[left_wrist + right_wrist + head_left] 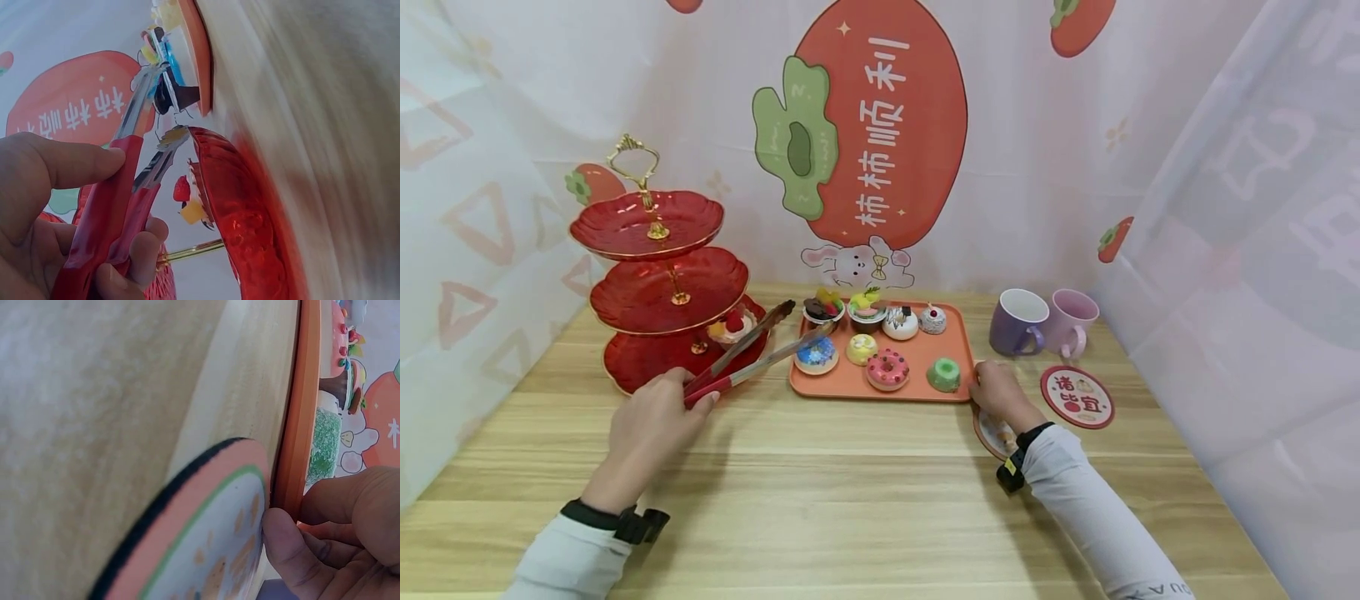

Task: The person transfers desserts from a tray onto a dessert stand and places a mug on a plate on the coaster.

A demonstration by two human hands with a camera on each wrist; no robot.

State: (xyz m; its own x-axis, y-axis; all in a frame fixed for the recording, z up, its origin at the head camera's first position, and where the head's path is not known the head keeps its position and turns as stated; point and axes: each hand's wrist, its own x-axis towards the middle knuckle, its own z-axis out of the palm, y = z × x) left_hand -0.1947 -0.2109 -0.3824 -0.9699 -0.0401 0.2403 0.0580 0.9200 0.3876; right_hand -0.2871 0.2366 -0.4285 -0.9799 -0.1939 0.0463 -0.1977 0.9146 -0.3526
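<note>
My left hand (655, 421) holds red-handled metal tongs (718, 386), their arms spread with nothing between the tips. One tip is near the tray's left end; the other is by the three-tier red stand (662, 292). A small fruit tart (733, 327) with a red berry sits on the stand's bottom tier. With thumb and fingers, my right hand (1000, 393) pinches the right rim of an orange tray (827, 387). On the tray lie a pink donut (887, 369), a blue-topped donut (816, 357), a green sugared sweet (324, 447) and several other toy desserts.
Under my right hand lies a round coaster (215, 550), partly hidden. Another round coaster (1077, 397) with a red rim is to its right. Behind them stand a purple mug (1017, 323) and a pink mug (1070, 321). A printed curtain (1037, 167) hangs behind the table.
</note>
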